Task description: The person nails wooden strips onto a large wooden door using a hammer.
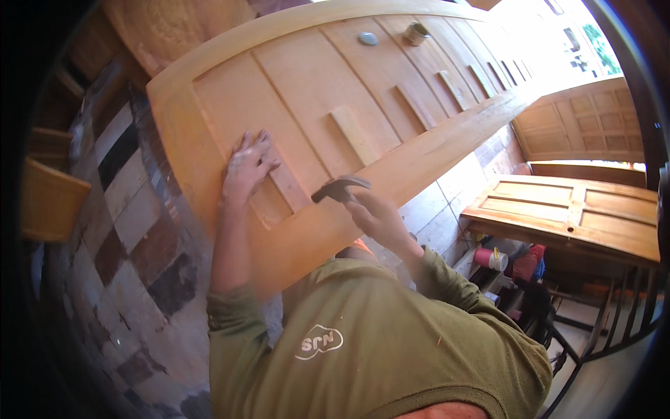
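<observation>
Across the large pale wooden door panel in front of me run dark grooves between its boards. My left hand lies on its near left part, fingers stretched out and thumb beside a short wooden strip. My right hand is closed round a claw hammer, its dark head held over the panel's near rail, close to that strip's end. A second wooden strip lies farther right, and several more follow along the panel toward the bright far end.
On the panel's far side stand a small open tin and a pale roundish piece. Another panelled door lies at the right, with a pink-and-white tub below it. Checkered tiles cover the floor at left.
</observation>
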The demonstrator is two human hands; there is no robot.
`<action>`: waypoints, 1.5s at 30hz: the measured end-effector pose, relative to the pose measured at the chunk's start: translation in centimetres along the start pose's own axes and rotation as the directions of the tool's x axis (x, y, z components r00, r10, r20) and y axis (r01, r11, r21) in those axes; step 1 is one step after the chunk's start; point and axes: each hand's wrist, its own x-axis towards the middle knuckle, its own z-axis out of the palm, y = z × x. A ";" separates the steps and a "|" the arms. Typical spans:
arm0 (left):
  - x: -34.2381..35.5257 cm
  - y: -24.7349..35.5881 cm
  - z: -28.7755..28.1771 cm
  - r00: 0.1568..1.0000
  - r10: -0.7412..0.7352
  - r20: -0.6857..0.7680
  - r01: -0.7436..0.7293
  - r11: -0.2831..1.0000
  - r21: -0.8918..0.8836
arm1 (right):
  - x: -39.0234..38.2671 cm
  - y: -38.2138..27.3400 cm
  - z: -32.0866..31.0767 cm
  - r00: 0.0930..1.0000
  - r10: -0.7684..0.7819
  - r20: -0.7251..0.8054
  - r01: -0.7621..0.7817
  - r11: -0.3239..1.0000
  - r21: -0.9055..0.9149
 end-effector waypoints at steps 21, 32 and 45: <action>1.1 1.2 3.0 0.954 -0.210 -0.215 0.155 0.956 -0.249 | -13.3 12.1 -16.4 0.829 -0.208 -0.519 0.169 0.978 -0.122; 3.1 5.1 1.1 0.849 -0.456 -0.266 0.468 0.883 -0.017 | -27.6 38.2 -15.1 0.669 0.686 -0.285 -0.740 0.649 -0.175; 20.4 11.1 -1.3 0.792 -0.597 -0.127 0.584 0.679 0.445 | -36.0 46.4 -10.5 0.068 0.997 -0.046 -0.998 0.068 -0.008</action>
